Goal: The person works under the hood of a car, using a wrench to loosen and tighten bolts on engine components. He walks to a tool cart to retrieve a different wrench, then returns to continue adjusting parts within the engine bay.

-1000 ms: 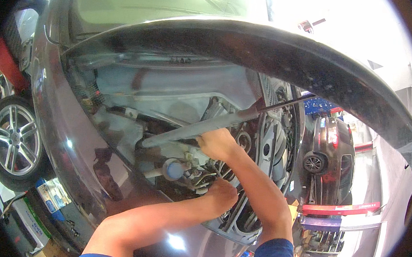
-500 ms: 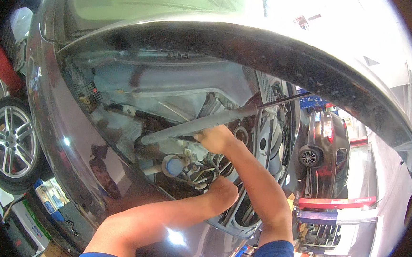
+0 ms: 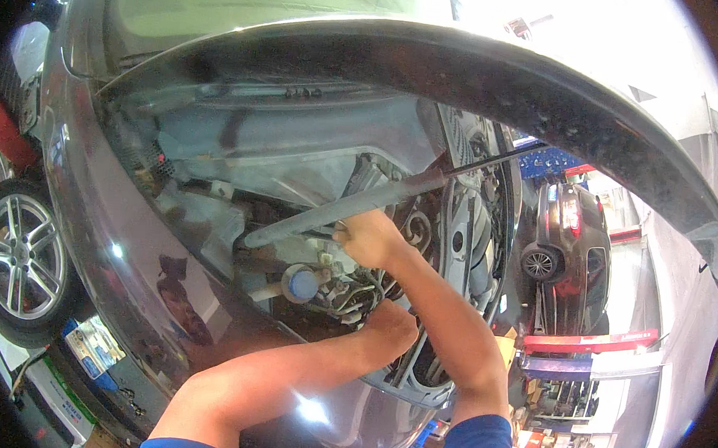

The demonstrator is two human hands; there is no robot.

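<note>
Both my hands reach into the engine bay of a dark car, beneath its raised hood [image 3: 436, 67]. My right hand [image 3: 368, 238] is closed just below a grey gas strut [image 3: 339, 213] that runs across the bay. Its fingertips are partly hidden, so what they hold cannot be made out. Lower down, my left hand [image 3: 392, 324] is bent into a curled shape beside hoses and wiring [image 3: 358, 299]; what lies in its fingers is hidden. Left of both hands sits a round blue cap [image 3: 301, 283] on a reservoir.
The glossy fender [image 3: 136, 250] curves along the near left. Beyond it is a silver alloy wheel [image 3: 24, 255]. A dark car [image 3: 573, 256] stands at the right, near a red lift arm [image 3: 592, 341]. Boxes and shelves of parts [image 3: 559, 396] are at the lower right.
The view has shifted slightly. My left hand sits a little higher and looks more curled; my right hand stays by the strut.
</note>
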